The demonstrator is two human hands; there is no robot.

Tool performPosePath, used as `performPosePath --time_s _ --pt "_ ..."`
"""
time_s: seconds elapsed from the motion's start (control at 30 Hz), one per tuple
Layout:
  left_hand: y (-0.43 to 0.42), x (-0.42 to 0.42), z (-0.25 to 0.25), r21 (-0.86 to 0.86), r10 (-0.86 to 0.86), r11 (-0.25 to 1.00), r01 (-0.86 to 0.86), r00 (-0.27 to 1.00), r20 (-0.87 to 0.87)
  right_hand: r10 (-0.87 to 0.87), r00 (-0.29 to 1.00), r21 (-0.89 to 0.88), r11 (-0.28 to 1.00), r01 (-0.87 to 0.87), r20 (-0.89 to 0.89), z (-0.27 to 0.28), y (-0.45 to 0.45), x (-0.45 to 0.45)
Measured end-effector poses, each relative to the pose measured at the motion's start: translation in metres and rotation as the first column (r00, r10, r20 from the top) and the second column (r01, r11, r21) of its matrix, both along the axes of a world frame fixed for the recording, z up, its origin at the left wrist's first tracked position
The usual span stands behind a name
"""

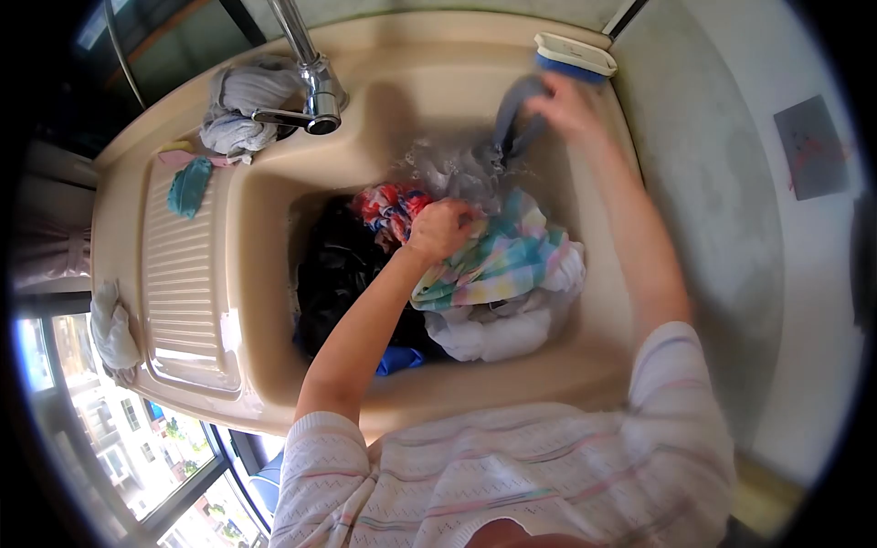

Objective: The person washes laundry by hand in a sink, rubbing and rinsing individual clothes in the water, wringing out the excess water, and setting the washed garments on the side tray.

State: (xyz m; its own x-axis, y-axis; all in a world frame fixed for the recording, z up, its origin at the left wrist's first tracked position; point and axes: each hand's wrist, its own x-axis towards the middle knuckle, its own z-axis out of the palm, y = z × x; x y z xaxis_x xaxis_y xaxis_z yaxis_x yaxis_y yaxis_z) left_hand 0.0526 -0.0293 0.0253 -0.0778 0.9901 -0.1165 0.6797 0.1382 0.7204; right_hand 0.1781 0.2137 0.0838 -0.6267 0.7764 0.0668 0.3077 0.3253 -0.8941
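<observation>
My right hand is raised over the far right of the basin, closed on a grey cloth that hangs blurred into splashing water. My left hand is down among the wet laundry with its fingers curled; what they grip is hidden. Beside it lie a red, white and blue patterned cloth and a pastel checked cloth. Black clothing fills the basin's left side. White clothing bulges at the near right, and a bit of blue fabric shows at the near edge.
The beige sink has a ribbed drainboard on the left. A chrome faucet stands behind. Grey cloth, a teal cloth and a white bundle lie around the rim. A scrub brush sits at the far right corner.
</observation>
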Motion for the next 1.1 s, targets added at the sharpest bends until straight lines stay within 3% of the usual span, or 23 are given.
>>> performPosePath --time_s 0.03,0.07,0.1,0.13,0.17,0.2,0.23,0.3,0.33,0.4,0.5,0.57,0.63,0.7,0.73,0.77,0.83,0.87,0.93,1.0,1.03,1.07,1.1 --pt "0.003 0.0 0.004 0.037 0.046 0.998 -0.049 0.997 0.07 -0.047 0.982 -0.042 0.998 0.055 0.185 -0.029 -0.01 0.005" --pt "0.005 0.002 0.006 0.069 0.087 0.993 -0.098 0.986 0.14 -0.043 0.948 0.06 0.998 0.025 0.316 -0.073 -0.011 0.012" --pt "0.007 0.002 0.009 0.097 0.124 0.984 -0.147 0.97 0.21 -0.175 0.899 0.277 0.959 0.063 0.401 -0.11 -0.024 0.019" --pt "0.01 0.002 0.012 0.056 0.151 0.982 -0.18 0.93 0.336 -0.17 0.77 0.2 0.978 0.056 0.615 -0.12 -0.036 0.02" --pt "0.015 0.0 0.016 0.013 0.178 0.978 -0.207 0.872 0.456 -0.045 0.779 0.103 0.994 -0.024 0.625 -0.154 -0.031 0.03" --pt "0.019 -0.001 0.018 -0.031 0.206 0.973 -0.229 0.797 0.568 -0.062 0.69 0.117 0.993 -0.034 0.721 -0.154 -0.037 0.03" --pt "0.023 -0.002 0.017 -0.142 0.265 0.96 -0.242 0.619 0.74 -0.08 0.59 0.131 0.99 -0.045 0.803 -0.155 -0.043 0.028" --pt "0.028 -0.006 0.012 -0.351 0.379 0.919 -0.181 0.158 0.912 -0.161 0.679 0.247 0.968 -0.031 0.716 -0.144 -0.039 0.023" --pt "0.029 -0.008 0.012 -0.41 0.422 0.897 -0.162 0.046 0.905 -0.2 0.718 0.302 0.953 -0.016 0.666 -0.125 -0.043 0.019" --pt "0.034 -0.009 0.009 -0.52 0.498 0.849 -0.095 -0.185 0.847 -0.093 0.913 0.324 0.945 -0.045 0.397 -0.07 -0.06 -0.009" --pt "0.042 -0.015 -0.012 -0.396 0.341 0.918 -0.012 -0.485 0.805 0.313 0.93 0.302 0.883 -0.36 0.194 0.007 -0.142 -0.037" --pt "0.045 -0.018 -0.017 -0.326 0.336 0.94 0.103 -0.462 0.821 0.536 0.841 0.376 0.796 -0.474 -0.076 0.025 -0.196 -0.039" --pt "0.045 -0.02 -0.024 -0.257 0.324 0.944 0.205 -0.444 0.836 0.602 0.797 0.441 0.729 -0.523 -0.049 0.033 -0.221 -0.041" --pt "0.05 -0.021 -0.097 0.103 -0.118 0.993 -0.064 -0.698 0.706 0.427 0.893 0.525 0.796 -0.3 -0.138 -0.011 -0.191 -0.052" --pt "0.055 -0.025 -0.08 -0.165 0.006 0.949 -0.267 -0.511 0.86 0.216 0.975 0.242 0.945 -0.221 0.047 -0.024 -0.161 -0.05" --pt "0.059 -0.029 -0.062 -0.401 0.286 0.802 -0.442 -0.306 0.908 -0.03 0.998 0.245 0.969 0.016 0.054 -0.051 -0.122 -0.048" --pt "0.052 -0.047 -0.021 -0.598 0.491 0.667 -0.444 -0.341 0.802 -0.384 0.903 0.119 0.922 0.367 0.194 -0.085 -0.047 -0.017" --pt "0.049 -0.057 -0.018 -0.523 0.496 0.675 -0.52 -0.205 0.844 -0.446 0.889 0.032 0.895 0.445 0.1 -0.121 -0.01 0.007" --pt "0.044 -0.07 -0.014 -0.344 0.502 0.69 -0.637 0.078 0.862 -0.591 0.789 0.309 0.791 0.527 0.167 -0.114 -0.019 0.024" --pt "0.044 -0.058 -0.032 -0.311 0.568 0.8 -0.514 0.481 0.668 -0.53 0.748 0.351 0.842 0.409 0.399 -0.124 -0.043 0.027" --pt "0.042 -0.048 -0.046 -0.32 0.544 0.839 -0.44 0.658 0.521 -0.473 0.725 0.412 0.867 0.281 0.501 -0.139 -0.051 0.029" --pt "0.037 -0.033 -0.062 -0.022 0.44 0.895 -0.446 0.871 0.216 -0.422 0.686 0.385 0.897 0.219 0.593 -0.147 -0.051 0.029" --pt "0.03 -0.02 -0.065 0.246 0.36 0.916 -0.316 0.919 -0.162 -0.368 0.636 0.351 0.923 0.159 0.678 -0.149 -0.053 0.029"
